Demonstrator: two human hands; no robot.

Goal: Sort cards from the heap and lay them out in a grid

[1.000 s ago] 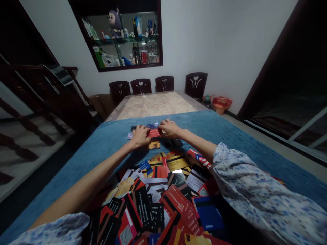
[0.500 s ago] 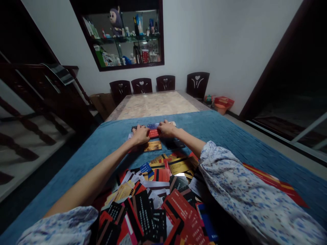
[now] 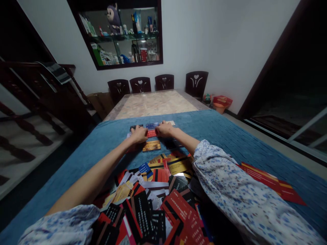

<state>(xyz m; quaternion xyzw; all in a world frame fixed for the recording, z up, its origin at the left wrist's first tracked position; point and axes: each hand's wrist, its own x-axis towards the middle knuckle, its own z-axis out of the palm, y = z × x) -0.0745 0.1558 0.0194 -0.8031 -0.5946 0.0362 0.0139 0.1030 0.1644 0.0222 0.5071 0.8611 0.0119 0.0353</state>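
Note:
Both of my hands are at the far rows of cards on the blue cloth. My left hand (image 3: 139, 134) has its thumb side at the left end of a red card (image 3: 151, 133), its fingers bent down over neighbouring cards. At the card's other end is my right hand (image 3: 164, 130), fingers curled. Just beyond lie a blue card (image 3: 152, 126), a black card (image 3: 136, 127) partly under my left fingers, and a pale card (image 3: 170, 123). Nearer me are a gold card (image 3: 151, 146) and a dark card (image 3: 174, 144). My hands hide parts of the rows.
A large loose heap of bank-type cards (image 3: 155, 186) spreads across the near cloth (image 3: 102, 143), between my forearms. Red paper envelopes (image 3: 270, 182) lie right of my right sleeve. Beyond the cloth is the bare tabletop (image 3: 153, 103), with several chairs (image 3: 165, 82) behind.
My hands stay at the two ends of the red card, with barely any finger movement. The whole view has shifted slightly, and my right sleeve sits a little further left.

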